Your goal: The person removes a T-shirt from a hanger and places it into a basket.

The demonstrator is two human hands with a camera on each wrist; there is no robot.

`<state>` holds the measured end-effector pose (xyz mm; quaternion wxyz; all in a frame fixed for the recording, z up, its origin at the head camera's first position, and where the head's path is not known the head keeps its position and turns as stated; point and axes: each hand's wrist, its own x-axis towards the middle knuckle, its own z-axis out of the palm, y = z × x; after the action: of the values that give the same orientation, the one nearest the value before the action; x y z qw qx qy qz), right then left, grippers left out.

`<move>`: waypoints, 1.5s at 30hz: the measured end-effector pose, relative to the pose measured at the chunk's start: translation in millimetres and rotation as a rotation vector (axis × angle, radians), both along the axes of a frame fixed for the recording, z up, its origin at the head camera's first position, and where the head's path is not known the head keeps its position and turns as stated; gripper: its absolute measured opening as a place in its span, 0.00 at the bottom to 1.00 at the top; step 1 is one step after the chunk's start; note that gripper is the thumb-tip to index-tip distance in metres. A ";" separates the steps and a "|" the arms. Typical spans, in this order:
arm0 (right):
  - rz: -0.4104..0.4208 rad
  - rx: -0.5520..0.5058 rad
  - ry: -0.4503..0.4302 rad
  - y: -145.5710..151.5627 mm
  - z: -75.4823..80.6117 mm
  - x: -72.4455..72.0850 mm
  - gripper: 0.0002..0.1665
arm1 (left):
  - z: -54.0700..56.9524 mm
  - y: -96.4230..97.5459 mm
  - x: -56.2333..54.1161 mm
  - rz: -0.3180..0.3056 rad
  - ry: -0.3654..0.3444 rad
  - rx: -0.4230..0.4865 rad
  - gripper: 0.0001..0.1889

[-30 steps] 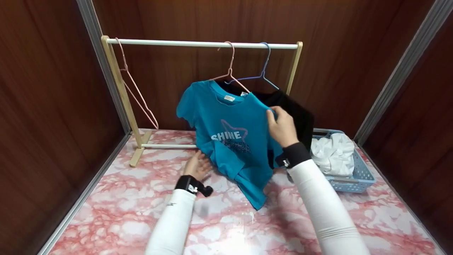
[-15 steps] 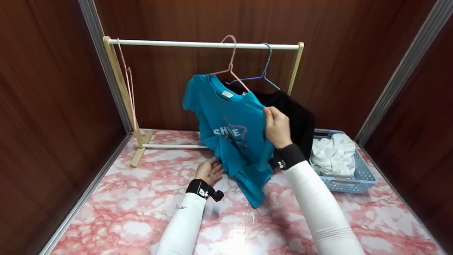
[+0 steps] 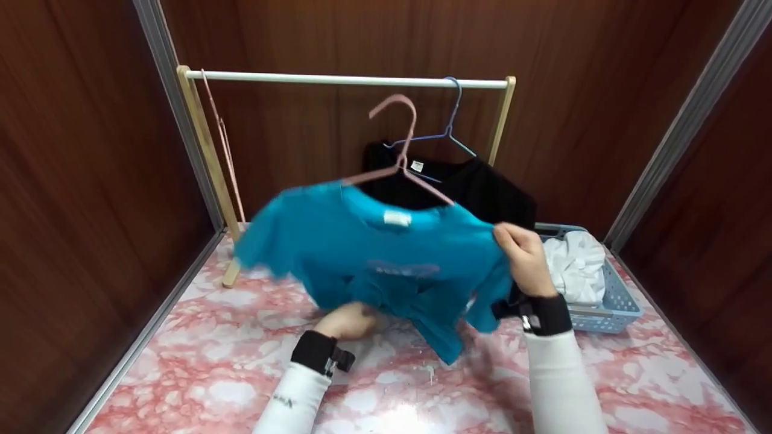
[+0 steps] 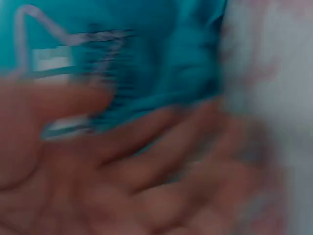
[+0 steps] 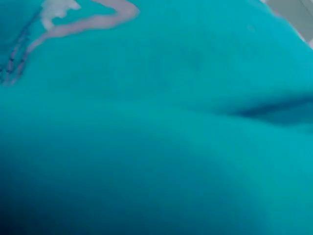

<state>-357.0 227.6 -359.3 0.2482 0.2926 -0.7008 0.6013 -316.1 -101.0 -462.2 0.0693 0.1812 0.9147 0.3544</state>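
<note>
A blue T-shirt point(image 3: 416, 247) hangs on a pink hanger point(image 3: 403, 160), whose hook is off the rail and in the air. My right hand point(image 3: 528, 259) pinches the shirt at its shoulder on the right; the right wrist view is filled by the shirt's blue cloth point(image 5: 186, 58). Below the shirt's lower part is my left hand point(image 3: 348, 320), blurred in the head view. In the left wrist view the left hand's fingers point(image 4: 146, 171) are loosely extended beside the printed cloth point(image 4: 161, 58). Whether they touch it I cannot tell.
A white rail point(image 3: 271, 77) on wooden posts stands behind. On it hang a black garment point(image 3: 500, 193) on a blue hanger point(image 3: 449, 129) and another pink hanger point(image 3: 224, 135) at the left. A blue basket point(image 3: 621, 304) with white cloth point(image 3: 576, 265) sits at the right.
The pink hanger with the blue T-shirt has come off the rail, down and toward me. My right hand has moved down and right with it. The left hand has shifted slightly lower.
</note>
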 end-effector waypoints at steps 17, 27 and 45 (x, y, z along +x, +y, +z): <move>0.365 0.013 -0.146 26.5 -62.2 5.1 0.17 | 55.9 -52.2 38.2 0.529 0.575 0.179 0.22; 0.109 0.311 -0.295 31.7 -65.6 8.3 0.12 | 42.3 -62.4 29.4 0.431 0.516 0.057 0.31; 0.166 0.295 -0.130 -77.8 -56.6 41.5 0.12 | 29.4 -28.4 22.2 0.343 0.798 -0.114 0.31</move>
<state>-315.5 149.8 -415.9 0.1063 0.3430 -0.7694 0.5283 -294.0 -129.3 -432.9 -0.3396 0.1454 0.9048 0.2120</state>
